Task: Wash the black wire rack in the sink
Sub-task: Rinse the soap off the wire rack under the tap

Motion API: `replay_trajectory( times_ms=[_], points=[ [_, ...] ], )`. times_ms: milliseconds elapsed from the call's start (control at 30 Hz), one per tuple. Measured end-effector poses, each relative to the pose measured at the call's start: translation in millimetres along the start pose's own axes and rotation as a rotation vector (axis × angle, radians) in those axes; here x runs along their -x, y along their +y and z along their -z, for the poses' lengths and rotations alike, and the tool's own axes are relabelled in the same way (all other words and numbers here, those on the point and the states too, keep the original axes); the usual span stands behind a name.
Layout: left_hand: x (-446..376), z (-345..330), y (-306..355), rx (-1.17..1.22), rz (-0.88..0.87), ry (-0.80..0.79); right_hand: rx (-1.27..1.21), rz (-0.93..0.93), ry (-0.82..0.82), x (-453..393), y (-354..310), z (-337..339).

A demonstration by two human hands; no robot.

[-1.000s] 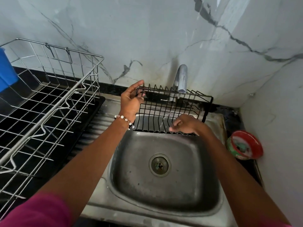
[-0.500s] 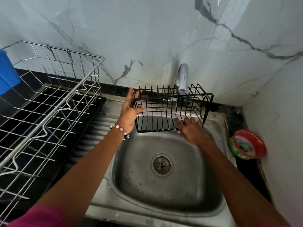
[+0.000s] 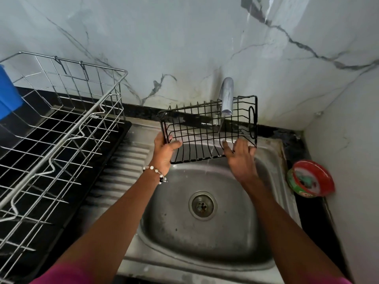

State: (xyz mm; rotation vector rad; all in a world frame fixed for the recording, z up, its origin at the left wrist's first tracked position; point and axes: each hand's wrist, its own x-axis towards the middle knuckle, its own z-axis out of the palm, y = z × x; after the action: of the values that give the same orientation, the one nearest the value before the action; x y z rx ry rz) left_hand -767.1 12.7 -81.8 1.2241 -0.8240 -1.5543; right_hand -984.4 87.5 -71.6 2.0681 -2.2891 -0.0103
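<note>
Left hand [image 3: 164, 152] grips black wire rack [image 3: 207, 132] left edge; right hand [image 3: 240, 156] flat on wires, fingers straight. Rack above sink [image 3: 272, 160] under tap [image 3: 226, 97], now tilted, right end raised.

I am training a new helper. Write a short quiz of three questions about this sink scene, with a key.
1. True or false: the black wire rack lies flat on the bottom of the sink.
2. Which hand grips the rack's side wire? A) left hand B) right hand C) neither
3. Fill in: the water falls from the ___ through the rack.

Key:
1. False; it is held up under the water.
2. A; the right hand lies on it with straight fingers.
3. tap
</note>
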Motion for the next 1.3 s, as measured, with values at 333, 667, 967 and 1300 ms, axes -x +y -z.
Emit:
replay_trajectory(
  times_ms=[333, 667, 967, 1300],
  points=[
    [-2.9, 5.6, 0.5, 0.0, 0.112, -0.069, 0.077, 0.03, 0.073, 1.5, -11.5, -12.0],
    [-10.1, -3.7, -20.6, 0.114, -0.056, -0.045, -0.913, -0.205, -0.409, -43.8, -20.4, 33.9],
    [-10.7, -33.4, -31.3, 0.301, 0.088, -0.07, -1.155, -0.037, -0.695, -52.7, -20.2, 53.2],
    [-15.0, -36.3, -42.2, 0.437, 0.117, -0.037, -1.185, 0.08, -0.75, -62.8, -38.9, 61.2]
  ],
)
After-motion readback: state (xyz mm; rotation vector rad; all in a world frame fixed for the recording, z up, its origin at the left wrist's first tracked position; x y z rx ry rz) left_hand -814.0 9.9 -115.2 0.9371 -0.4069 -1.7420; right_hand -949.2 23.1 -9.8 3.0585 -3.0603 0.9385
